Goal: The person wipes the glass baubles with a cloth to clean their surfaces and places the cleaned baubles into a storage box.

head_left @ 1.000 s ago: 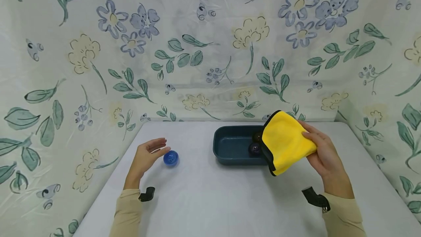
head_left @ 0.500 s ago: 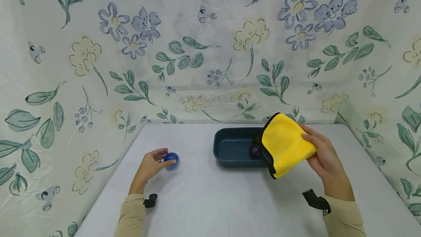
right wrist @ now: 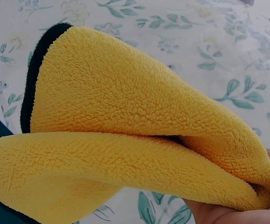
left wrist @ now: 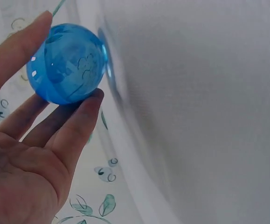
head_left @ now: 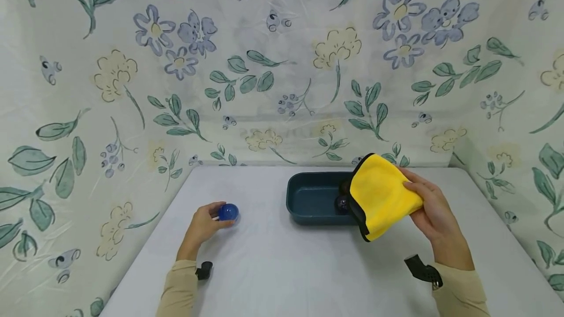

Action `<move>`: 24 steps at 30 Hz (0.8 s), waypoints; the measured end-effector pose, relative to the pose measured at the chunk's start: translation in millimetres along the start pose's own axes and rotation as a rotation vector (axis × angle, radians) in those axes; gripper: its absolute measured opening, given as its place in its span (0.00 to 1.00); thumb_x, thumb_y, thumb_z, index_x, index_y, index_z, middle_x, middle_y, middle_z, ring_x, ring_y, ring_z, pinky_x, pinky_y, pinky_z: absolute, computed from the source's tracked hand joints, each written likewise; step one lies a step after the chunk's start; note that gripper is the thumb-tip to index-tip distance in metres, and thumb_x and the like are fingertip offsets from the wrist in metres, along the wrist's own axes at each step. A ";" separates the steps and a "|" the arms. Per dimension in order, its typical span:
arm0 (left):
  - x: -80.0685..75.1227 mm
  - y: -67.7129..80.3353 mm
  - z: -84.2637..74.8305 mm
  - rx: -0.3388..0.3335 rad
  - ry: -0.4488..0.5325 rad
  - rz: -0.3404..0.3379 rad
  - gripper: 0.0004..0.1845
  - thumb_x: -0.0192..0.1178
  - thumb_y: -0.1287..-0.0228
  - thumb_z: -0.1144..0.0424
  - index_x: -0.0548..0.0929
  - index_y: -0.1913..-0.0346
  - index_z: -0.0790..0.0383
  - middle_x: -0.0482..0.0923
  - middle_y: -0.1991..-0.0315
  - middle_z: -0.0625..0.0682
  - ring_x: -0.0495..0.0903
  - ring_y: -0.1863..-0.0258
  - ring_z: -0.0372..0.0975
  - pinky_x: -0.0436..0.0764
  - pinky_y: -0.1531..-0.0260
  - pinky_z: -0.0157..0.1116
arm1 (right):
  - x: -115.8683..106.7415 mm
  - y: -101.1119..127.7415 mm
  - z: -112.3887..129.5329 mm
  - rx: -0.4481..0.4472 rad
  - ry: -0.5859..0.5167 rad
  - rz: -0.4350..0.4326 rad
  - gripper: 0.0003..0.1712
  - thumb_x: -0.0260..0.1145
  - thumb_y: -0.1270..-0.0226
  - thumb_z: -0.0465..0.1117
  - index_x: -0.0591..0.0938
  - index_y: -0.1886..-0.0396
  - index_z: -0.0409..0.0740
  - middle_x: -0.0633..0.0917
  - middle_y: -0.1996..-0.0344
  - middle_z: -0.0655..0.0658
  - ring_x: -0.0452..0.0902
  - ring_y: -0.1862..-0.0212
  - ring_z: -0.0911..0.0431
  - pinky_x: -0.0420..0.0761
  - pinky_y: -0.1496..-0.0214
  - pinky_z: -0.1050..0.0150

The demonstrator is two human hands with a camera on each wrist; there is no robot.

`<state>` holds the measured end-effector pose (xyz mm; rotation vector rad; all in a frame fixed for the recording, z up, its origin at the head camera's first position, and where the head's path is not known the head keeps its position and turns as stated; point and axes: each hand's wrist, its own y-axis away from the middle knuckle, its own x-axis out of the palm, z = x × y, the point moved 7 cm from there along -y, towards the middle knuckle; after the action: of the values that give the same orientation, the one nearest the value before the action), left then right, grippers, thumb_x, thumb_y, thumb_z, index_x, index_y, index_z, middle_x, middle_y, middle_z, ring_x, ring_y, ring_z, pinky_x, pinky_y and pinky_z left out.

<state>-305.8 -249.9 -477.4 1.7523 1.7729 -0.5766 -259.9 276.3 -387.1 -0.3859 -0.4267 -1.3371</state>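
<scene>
In the head view my left hand (head_left: 202,224) is at a clear blue ball (head_left: 228,212) on the left of the white table. The left wrist view shows thumb and fingertips on opposite sides of this see-through ball (left wrist: 68,64), pinching it close to the tabletop. On the right, my right hand (head_left: 434,209) grips a folded yellow cloth (head_left: 384,197) with black edging by its right end, thumb on top. The cloth hangs over the right part of a dark teal tray (head_left: 308,220) and hides that end. Its fleecy pile (right wrist: 111,84) fills much of the right wrist view.
Inside the tray, two dark balls show beside the cloth, a front ball (head_left: 341,203) and one behind it, partly covered. The white table (head_left: 282,268) ends at a flower-patterned curtain (head_left: 273,87) at the back, with more of it along both sides.
My left hand has come forward around the blue ball, and its thumb and fingers have closed onto it. The right hand with the yellow cloth has stayed almost still.
</scene>
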 end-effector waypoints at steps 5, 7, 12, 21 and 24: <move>0.0 -2.4 -2.6 -0.010 -0.055 -0.040 0.39 0.78 0.45 0.64 0.75 0.31 0.72 0.75 0.34 0.75 0.78 0.35 0.65 0.79 0.35 0.58 | -1.7 0.3 -2.2 0.003 0.037 -0.015 0.35 0.54 0.17 0.39 0.55 0.16 0.45 0.71 0.33 0.56 0.79 0.39 0.64 0.83 0.38 0.72; -0.3 -3.1 -3.2 -0.021 -0.065 -0.053 0.38 0.78 0.45 0.64 0.76 0.32 0.71 0.76 0.35 0.75 0.78 0.36 0.65 0.80 0.36 0.59 | -1.4 0.3 -2.2 -0.001 0.039 -0.013 0.35 0.54 0.17 0.39 0.55 0.16 0.45 0.72 0.33 0.56 0.80 0.39 0.64 0.83 0.38 0.71; -0.6 -2.9 -1.6 -0.041 -0.084 -0.073 0.37 0.79 0.46 0.62 0.78 0.34 0.72 0.79 0.38 0.74 0.80 0.39 0.64 0.79 0.36 0.60 | 0.0 0.1 -2.7 -0.006 0.008 0.005 0.31 0.54 0.17 0.38 0.63 0.19 0.47 0.74 0.34 0.55 0.81 0.39 0.63 0.83 0.38 0.70; 6.1 -0.2 -3.8 -0.014 -0.085 -0.068 0.38 0.80 0.48 0.58 0.80 0.37 0.72 0.82 0.41 0.72 0.83 0.41 0.62 0.81 0.38 0.57 | 1.8 -1.1 -5.9 0.001 0.035 0.008 0.28 0.55 0.17 0.39 0.68 0.22 0.50 0.74 0.34 0.55 0.80 0.40 0.63 0.83 0.37 0.70; 8.3 0.1 -7.5 0.004 -0.073 -0.056 0.37 0.81 0.49 0.57 0.81 0.37 0.72 0.82 0.41 0.71 0.84 0.41 0.60 0.82 0.38 0.56 | 2.4 -1.7 -5.7 -0.004 0.040 0.013 0.28 0.55 0.17 0.39 0.67 0.22 0.49 0.74 0.34 0.55 0.80 0.40 0.62 0.83 0.37 0.70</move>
<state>-306.2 -238.7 -477.4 1.6675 1.7764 -0.6590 -260.7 271.1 -390.7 -0.3635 -0.3878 -1.3314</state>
